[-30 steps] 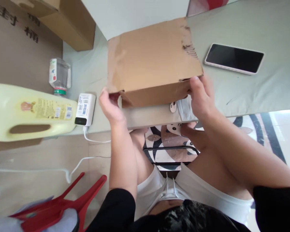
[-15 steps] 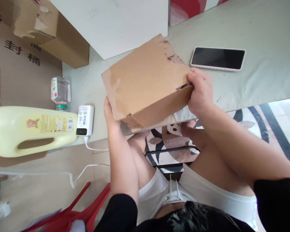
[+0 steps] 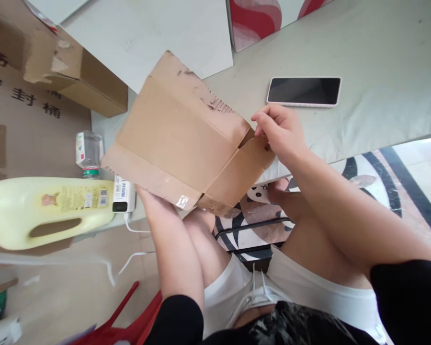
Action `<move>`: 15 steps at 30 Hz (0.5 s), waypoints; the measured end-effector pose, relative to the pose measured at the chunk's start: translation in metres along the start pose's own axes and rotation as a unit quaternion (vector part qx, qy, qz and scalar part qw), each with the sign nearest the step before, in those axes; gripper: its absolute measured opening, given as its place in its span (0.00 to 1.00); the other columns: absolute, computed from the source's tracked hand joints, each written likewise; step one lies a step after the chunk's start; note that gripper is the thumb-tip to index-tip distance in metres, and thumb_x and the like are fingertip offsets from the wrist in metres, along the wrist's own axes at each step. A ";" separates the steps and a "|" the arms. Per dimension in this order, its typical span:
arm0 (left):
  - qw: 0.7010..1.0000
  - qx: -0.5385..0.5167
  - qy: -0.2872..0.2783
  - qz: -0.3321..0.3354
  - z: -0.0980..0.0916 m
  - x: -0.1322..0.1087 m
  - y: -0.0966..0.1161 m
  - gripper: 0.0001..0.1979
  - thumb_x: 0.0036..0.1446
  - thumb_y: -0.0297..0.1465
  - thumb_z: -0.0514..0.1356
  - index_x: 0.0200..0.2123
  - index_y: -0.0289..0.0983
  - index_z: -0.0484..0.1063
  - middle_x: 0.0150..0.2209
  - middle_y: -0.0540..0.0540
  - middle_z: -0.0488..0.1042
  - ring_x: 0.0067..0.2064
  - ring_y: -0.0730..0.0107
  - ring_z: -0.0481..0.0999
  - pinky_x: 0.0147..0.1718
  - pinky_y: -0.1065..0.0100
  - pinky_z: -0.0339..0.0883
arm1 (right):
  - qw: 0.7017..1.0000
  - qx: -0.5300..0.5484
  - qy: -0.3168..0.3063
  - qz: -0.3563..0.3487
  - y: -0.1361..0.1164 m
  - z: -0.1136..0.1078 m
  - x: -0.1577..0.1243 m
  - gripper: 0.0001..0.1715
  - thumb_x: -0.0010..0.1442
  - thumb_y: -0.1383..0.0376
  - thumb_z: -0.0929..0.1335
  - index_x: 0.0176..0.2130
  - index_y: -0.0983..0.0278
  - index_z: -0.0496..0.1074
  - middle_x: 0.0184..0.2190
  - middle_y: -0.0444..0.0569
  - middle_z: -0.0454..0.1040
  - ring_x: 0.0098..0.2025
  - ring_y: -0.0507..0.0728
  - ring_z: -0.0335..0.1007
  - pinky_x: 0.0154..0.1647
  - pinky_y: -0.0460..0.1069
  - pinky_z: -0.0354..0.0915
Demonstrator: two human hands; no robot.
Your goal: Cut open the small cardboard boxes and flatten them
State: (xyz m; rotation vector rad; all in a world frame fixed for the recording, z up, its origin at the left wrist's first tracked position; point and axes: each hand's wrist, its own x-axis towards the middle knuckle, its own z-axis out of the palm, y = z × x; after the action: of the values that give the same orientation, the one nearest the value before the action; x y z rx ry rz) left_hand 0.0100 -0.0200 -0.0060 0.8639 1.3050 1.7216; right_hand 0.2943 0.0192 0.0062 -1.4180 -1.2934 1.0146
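A brown cardboard box (image 3: pixel 175 129), partly flattened with its flaps spread, is tilted above the table's front edge. One long edge of it is torn and ragged, and a bit of clear tape shines near its lower corner. Underneath its left side is my left hand (image 3: pixel 146 195), bearing the box; its fingers are hidden behind the cardboard. At the right corner, my right hand (image 3: pixel 282 132) has its fingers curled against the side flap (image 3: pixel 249 158), closed on its edge.
A phone (image 3: pixel 303 91) lies on the covered table (image 3: pixel 388 91) to the right. On the left are a yellow jug (image 3: pixel 17 206), a clear bottle (image 3: pixel 92 151), a white charger (image 3: pixel 124 194) with a cable and another cardboard box (image 3: pixel 100 84). A white panel (image 3: pixel 179 33) stands behind.
The box has opened out flatter, its flaps unfolding, and has shifted left and turned. My left hand has slid beneath it. My right hand has moved left, its fingers loosening at the corner.
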 end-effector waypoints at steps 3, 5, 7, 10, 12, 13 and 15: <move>0.999 -0.028 -0.020 0.000 0.005 -0.005 0.002 0.21 0.61 0.53 0.54 0.40 0.42 0.73 0.45 0.47 0.79 0.54 0.59 0.76 0.56 0.57 0.72 | 0.999 -0.052 0.002 -0.015 0.000 -0.001 0.001 0.09 0.63 0.58 0.66 0.34 0.59 0.70 0.32 0.47 0.75 0.35 0.55 0.72 0.40 0.54 0.72; 0.998 -0.040 -0.040 -0.009 0.005 -0.004 0.004 0.21 0.61 0.52 0.54 0.41 0.42 0.73 0.45 0.46 0.80 0.57 0.58 0.76 0.58 0.56 0.71 | 0.996 -0.081 0.023 -0.033 0.004 -0.001 0.002 0.07 0.62 0.59 0.67 0.40 0.59 0.71 0.40 0.48 0.77 0.41 0.57 0.74 0.47 0.55 0.73; 0.998 -0.041 -0.043 -0.018 0.003 0.001 0.005 0.18 0.61 0.50 0.54 0.40 0.43 0.72 0.46 0.47 0.80 0.59 0.58 0.74 0.60 0.56 0.69 | 0.997 -0.067 0.030 -0.018 0.010 0.000 0.005 0.12 0.61 0.59 0.68 0.45 0.59 0.70 0.43 0.48 0.77 0.42 0.57 0.74 0.46 0.56 0.73; 0.998 -0.041 -0.034 -0.025 0.002 0.009 0.005 0.15 0.62 0.45 0.53 0.39 0.42 0.71 0.49 0.48 0.79 0.62 0.60 0.72 0.63 0.58 0.67 | 0.999 0.018 -0.031 0.036 0.017 0.005 0.008 0.12 0.62 0.56 0.67 0.44 0.60 0.68 0.37 0.47 0.75 0.34 0.55 0.72 0.33 0.53 0.72; 0.996 -0.073 -0.036 -0.022 0.003 0.010 0.004 0.16 0.62 0.47 0.53 0.41 0.42 0.71 0.51 0.48 0.78 0.63 0.60 0.71 0.64 0.58 0.66 | 0.995 0.060 -0.062 0.044 0.019 0.008 0.009 0.11 0.63 0.55 0.67 0.42 0.59 0.68 0.32 0.46 0.73 0.29 0.53 0.68 0.27 0.51 0.68; 0.995 -0.092 -0.044 -0.021 0.004 0.010 0.004 0.19 0.62 0.49 0.53 0.42 0.42 0.71 0.53 0.47 0.78 0.64 0.60 0.71 0.65 0.58 0.65 | 0.995 0.066 -0.059 0.038 0.019 0.009 0.009 0.11 0.62 0.55 0.67 0.41 0.59 0.68 0.31 0.45 0.72 0.28 0.52 0.67 0.26 0.50 0.67; 0.992 -0.116 -0.046 -0.019 0.007 0.011 0.002 0.21 0.60 0.51 0.56 0.44 0.42 0.71 0.55 0.46 0.76 0.65 0.58 0.70 0.65 0.57 0.66 | 0.997 0.065 -0.023 0.017 0.018 0.010 0.007 0.12 0.61 0.55 0.68 0.41 0.58 0.68 0.31 0.44 0.70 0.27 0.52 0.65 0.25 0.49 0.66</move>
State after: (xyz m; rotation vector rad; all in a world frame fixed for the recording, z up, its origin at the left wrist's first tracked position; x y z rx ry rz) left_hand 0.0106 -0.0080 -0.0020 0.7694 1.0306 1.7406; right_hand 0.2891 0.0274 -0.0138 -1.3281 -1.2168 1.1393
